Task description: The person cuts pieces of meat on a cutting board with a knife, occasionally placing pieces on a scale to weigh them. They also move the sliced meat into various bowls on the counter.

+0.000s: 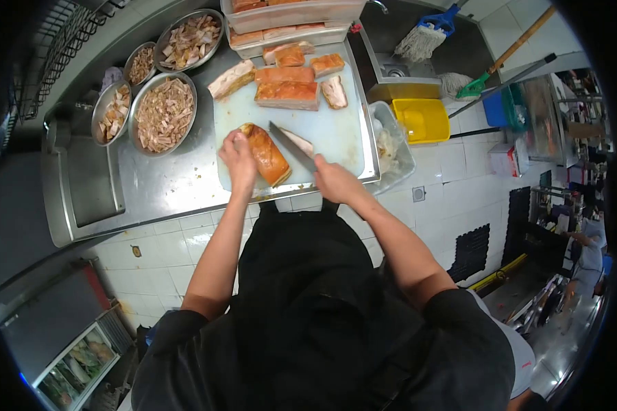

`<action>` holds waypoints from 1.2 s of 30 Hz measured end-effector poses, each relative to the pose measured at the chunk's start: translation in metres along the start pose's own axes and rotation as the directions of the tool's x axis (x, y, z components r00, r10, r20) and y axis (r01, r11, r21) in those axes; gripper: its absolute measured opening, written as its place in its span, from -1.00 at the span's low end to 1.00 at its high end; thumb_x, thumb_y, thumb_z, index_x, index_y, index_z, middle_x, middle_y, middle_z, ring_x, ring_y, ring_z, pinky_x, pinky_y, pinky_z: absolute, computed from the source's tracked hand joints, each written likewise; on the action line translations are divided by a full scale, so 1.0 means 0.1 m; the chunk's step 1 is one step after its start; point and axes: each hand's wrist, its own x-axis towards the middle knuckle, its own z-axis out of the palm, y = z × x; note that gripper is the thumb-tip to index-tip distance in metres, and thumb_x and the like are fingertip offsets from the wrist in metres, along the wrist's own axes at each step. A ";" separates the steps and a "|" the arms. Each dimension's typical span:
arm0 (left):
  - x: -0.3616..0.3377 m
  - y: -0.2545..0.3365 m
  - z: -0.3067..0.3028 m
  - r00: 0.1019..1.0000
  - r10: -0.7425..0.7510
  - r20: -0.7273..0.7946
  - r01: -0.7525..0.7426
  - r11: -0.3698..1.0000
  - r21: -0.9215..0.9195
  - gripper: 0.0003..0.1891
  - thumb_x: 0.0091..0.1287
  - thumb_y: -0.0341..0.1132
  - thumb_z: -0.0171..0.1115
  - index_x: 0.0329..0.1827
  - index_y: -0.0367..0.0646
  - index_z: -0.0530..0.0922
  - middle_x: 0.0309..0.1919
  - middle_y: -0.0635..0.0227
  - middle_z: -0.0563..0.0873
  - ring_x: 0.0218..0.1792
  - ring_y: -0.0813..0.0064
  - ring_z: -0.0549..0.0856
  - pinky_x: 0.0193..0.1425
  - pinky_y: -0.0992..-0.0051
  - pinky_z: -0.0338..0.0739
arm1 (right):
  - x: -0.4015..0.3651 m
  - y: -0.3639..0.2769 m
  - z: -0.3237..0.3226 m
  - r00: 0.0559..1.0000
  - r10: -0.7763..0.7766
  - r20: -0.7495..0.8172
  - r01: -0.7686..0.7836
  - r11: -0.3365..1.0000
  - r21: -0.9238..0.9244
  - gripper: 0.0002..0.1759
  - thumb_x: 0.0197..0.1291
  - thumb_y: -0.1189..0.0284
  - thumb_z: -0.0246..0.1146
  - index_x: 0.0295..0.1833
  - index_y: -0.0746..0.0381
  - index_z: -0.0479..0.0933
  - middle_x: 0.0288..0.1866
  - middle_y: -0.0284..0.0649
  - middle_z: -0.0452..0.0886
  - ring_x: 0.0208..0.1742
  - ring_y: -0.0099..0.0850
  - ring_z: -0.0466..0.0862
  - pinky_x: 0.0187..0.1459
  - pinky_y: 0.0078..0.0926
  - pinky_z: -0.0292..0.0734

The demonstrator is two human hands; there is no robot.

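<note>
My left hand (pixel 238 159) grips the left side of a slab of roasted pork belly (pixel 267 156) with brown skin, its fingertips at the upper end. The slab lies slantwise on a white cutting board (pixel 343 140). In my right hand (pixel 337 181) is a knife, its handle mostly hidden by the fingers. The knife's blade (pixel 286 135) points up and left, just right of the slab. A pale strip of meat (pixel 301 142) lies along the blade's right side. Farther up the board are a larger pork block (pixel 286 94) and several smaller pork pieces (pixel 327 64).
Metal bowls of cut meat (pixel 162 114) stand at the left of the steel counter (pixel 154 181). Stacked plastic tubs of pork (pixel 293 15) are behind the board. A clear bin (pixel 393 156) and a yellow tub (pixel 421 120) sit to the right. At far right, a person (pixel 588 253) stands.
</note>
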 end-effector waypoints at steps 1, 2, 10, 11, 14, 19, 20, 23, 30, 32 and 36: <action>0.05 0.03 -0.15 0.985 0.164 0.061 -0.173 0.967 0.187 -0.48 0.39 -0.22 0.32 0.39 -0.08 0.43 0.31 -0.08 0.37 0.38 -0.02 0.35 0.53 0.15 0.19 | -0.12 0.04 -0.09 0.998 0.057 0.013 -0.055 0.994 -0.095 -0.72 0.35 0.50 0.07 0.11 0.34 0.28 -0.29 0.26 0.69 -0.20 0.28 0.70 -0.14 0.22 0.56; 0.13 0.11 -0.31 0.938 0.314 0.148 -0.346 0.871 0.349 -0.52 0.38 -0.24 0.30 0.36 -0.01 0.48 0.30 -0.06 0.38 0.37 -0.06 0.35 0.54 0.11 0.18 | -0.19 0.06 -0.17 0.994 0.110 0.018 -0.105 0.976 -0.193 -0.70 0.34 0.52 0.04 0.15 0.33 0.31 -0.27 0.23 0.71 -0.20 0.23 0.72 -0.15 0.20 0.59; 0.51 0.77 -0.15 0.061 -0.036 0.997 -0.979 0.194 0.067 -0.32 -0.10 -0.36 0.56 0.22 0.06 0.61 0.22 0.42 0.64 0.40 0.27 0.48 0.47 0.12 0.24 | -0.34 -0.01 -0.21 0.987 0.130 -0.091 -0.148 0.963 -0.224 -0.80 0.31 0.53 0.06 0.01 0.31 0.32 -0.38 0.17 0.70 -0.29 0.19 0.73 -0.22 0.20 0.59; 0.52 0.75 -0.18 0.092 0.059 0.994 -0.976 0.203 0.078 -0.34 -0.12 -0.30 0.56 0.18 0.04 0.61 0.09 0.43 0.69 0.28 0.28 0.56 0.38 0.17 0.28 | -0.35 -0.04 -0.19 0.991 0.105 -0.078 -0.120 0.966 -0.228 -0.80 0.30 0.53 0.07 0.01 0.31 0.32 -0.39 0.17 0.69 -0.31 0.19 0.73 -0.24 0.20 0.59; 0.35 0.62 -0.27 0.433 0.212 0.876 -0.877 0.325 0.355 -0.36 -0.07 -0.18 0.58 0.16 -0.03 0.61 0.04 0.37 0.68 0.20 0.22 0.56 0.34 0.18 0.31 | -0.37 -0.15 -0.15 0.993 0.091 -0.078 -0.105 0.975 -0.195 -0.80 0.29 0.54 0.07 0.01 0.32 0.32 -0.39 0.18 0.69 -0.32 0.19 0.72 -0.26 0.21 0.58; -0.05 0.40 -0.25 0.811 0.223 0.541 -0.568 0.523 0.635 -0.36 0.05 -0.01 0.54 0.17 -0.12 0.59 0.05 0.26 0.65 0.15 0.15 0.57 0.26 0.16 0.33 | -0.29 -0.29 -0.14 0.983 0.181 -0.012 -0.179 0.957 -0.227 -0.75 0.30 0.53 0.09 0.05 0.33 0.31 -0.34 0.20 0.70 -0.23 0.20 0.73 -0.18 0.19 0.59; -0.08 0.40 -0.26 0.845 0.214 0.489 -0.515 0.568 0.641 -0.36 0.11 0.02 0.51 0.20 -0.12 0.58 0.09 0.24 0.63 0.14 0.15 0.57 0.22 0.16 0.34 | -0.28 -0.38 -0.20 0.981 0.195 0.009 -0.189 0.958 -0.218 -0.74 0.30 0.52 0.10 0.07 0.33 0.30 -0.32 0.20 0.71 -0.21 0.20 0.74 -0.16 0.19 0.59; 0.01 0.37 -0.26 0.730 0.402 0.553 -0.680 0.512 0.526 -0.41 0.26 0.06 0.37 0.23 -0.14 0.56 0.16 0.22 0.61 0.18 0.15 0.57 0.21 0.15 0.39 | -0.23 -0.60 -0.29 0.982 0.183 0.034 -0.172 0.963 -0.208 -0.72 0.31 0.51 0.12 0.08 0.33 0.30 -0.29 0.19 0.72 -0.20 0.19 0.74 -0.15 0.17 0.60; 0.11 0.36 -0.17 0.718 0.242 0.652 -0.642 0.593 0.486 -0.52 0.40 -0.06 0.19 0.27 -0.13 0.53 0.19 0.27 0.61 0.20 0.18 0.56 0.22 0.15 0.47 | -0.07 -0.99 -0.52 0.973 0.204 0.111 -0.162 0.939 -0.304 -0.75 0.30 0.56 0.10 0.06 0.35 0.34 -0.26 0.19 0.73 -0.15 0.15 0.77 -0.09 0.11 0.63; 0.11 0.35 -0.17 0.702 0.274 0.658 -0.671 0.564 0.481 -0.54 0.41 -0.07 0.20 0.24 -0.16 0.52 0.15 0.21 0.63 0.16 0.11 0.58 0.22 0.16 0.49 | -0.04 -1.01 -0.60 0.966 0.207 0.157 -0.149 0.936 -0.320 -0.76 0.29 0.58 0.08 0.06 0.36 0.34 -0.23 0.19 0.74 -0.12 0.14 0.77 -0.08 0.09 0.64; 0.14 0.26 -0.17 0.688 0.288 0.666 -0.687 0.553 0.471 -0.57 0.39 -0.09 0.22 0.21 -0.15 0.52 0.13 0.24 0.63 0.15 0.13 0.58 0.21 0.15 0.49 | 0.27 -1.00 -0.52 0.978 0.134 0.161 -0.083 0.954 -0.288 -0.73 0.30 0.61 0.04 0.10 0.39 0.37 -0.14 0.19 0.74 -0.04 0.13 0.76 -0.04 0.06 0.65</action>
